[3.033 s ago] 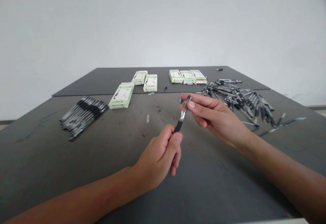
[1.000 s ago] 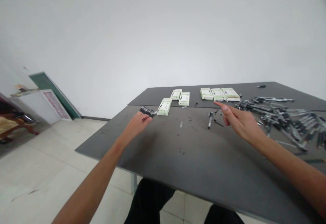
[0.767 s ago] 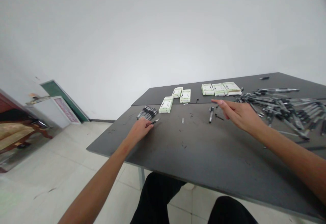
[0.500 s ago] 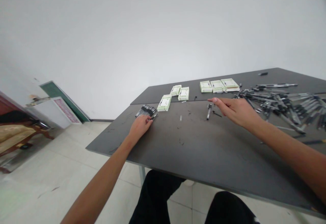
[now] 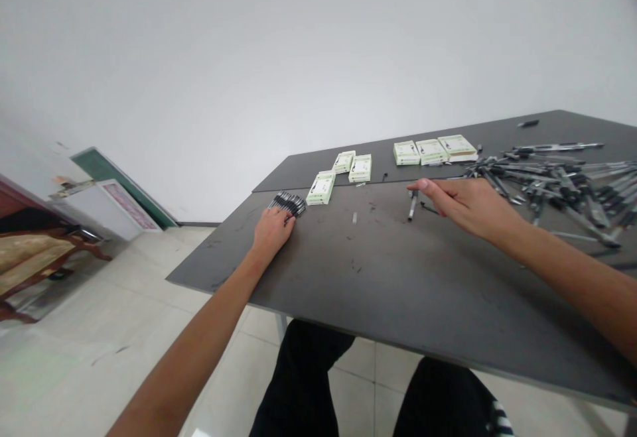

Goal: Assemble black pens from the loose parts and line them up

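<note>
My left hand (image 5: pixel 273 230) rests on the near end of a tidy row of black-and-clear pens (image 5: pixel 288 202), its fingers curled over them and partly hidden. To the right, my right hand (image 5: pixel 465 205) hovers low above the table with index finger and thumb stretched forward. Their tips are at the far end of a single pen (image 5: pixel 412 207) lying on the table; whether they touch it I cannot tell. The other fingers of that hand are tucked out of sight. A small black piece (image 5: pixel 428 208) lies beside the pen.
A big loose heap of pens (image 5: pixel 572 188) covers the table's right side. Three pale green boxes (image 5: pixel 321 187) stand past the pen row, and three more (image 5: pixel 432 151) at the back. A small clear piece (image 5: pixel 354 217) lies on the dark table (image 5: pixel 338 291). A white wall rises behind.
My right hand has come closer to the single pen. The row of pens and my left hand stay together. The view has tilted slightly, shifting the table upward.
</note>
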Demonstrator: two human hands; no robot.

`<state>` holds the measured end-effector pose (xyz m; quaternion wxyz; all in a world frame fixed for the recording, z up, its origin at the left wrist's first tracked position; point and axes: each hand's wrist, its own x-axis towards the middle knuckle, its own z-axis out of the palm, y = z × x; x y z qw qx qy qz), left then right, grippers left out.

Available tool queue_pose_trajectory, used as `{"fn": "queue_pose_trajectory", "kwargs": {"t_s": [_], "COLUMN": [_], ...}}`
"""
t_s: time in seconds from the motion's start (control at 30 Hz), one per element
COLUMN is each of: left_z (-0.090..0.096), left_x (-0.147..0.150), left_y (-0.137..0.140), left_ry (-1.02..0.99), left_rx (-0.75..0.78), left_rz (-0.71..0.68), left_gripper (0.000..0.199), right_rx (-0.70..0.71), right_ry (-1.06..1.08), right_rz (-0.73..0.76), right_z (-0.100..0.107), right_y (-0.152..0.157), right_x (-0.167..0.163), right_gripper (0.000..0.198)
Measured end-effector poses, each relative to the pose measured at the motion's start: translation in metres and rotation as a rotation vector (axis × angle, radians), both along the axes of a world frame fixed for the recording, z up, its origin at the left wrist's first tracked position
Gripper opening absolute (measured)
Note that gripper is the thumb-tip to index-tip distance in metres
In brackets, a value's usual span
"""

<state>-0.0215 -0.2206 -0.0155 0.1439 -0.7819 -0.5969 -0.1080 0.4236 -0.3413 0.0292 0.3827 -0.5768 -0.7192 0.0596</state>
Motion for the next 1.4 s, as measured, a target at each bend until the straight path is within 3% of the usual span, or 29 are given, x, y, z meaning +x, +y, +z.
{"fn": "queue_pose_trajectory", "kwargs": {"t_s": [0.23, 0.63, 0.97, 1.4], "left_z": [-0.001, -0.008, -0.004, 0.005], "left_x": [0.002, -0.004, -0.010, -0.024], "left_y": [0.000, 0.008, 0.004, -0.005], "left_ry": [-0.002, -0.027, -0.025, -0.025], "left_rx": [0.052, 0.068, 0.049, -0.011], "left_rz": [-0.015, -0.067, -0.107, -0.144], "left_gripper": [0.025, 0.026, 0.028, 0.029], "right_rx": [-0.011, -0.027, 0.000, 0.021], "right_ry": [0.007, -0.013, -0.017, -0.024], "right_rz": [-0.068, -0.125, -0.166, -0.148], "right_z": [0.001, 0.002, 0.004, -0.003], "right_y": [0.003, 0.004, 0.004, 0.007], "right_x": [0.006, 0.013, 0.013, 0.017], "right_gripper": [0.088, 0.084, 0.097, 0.087]}}
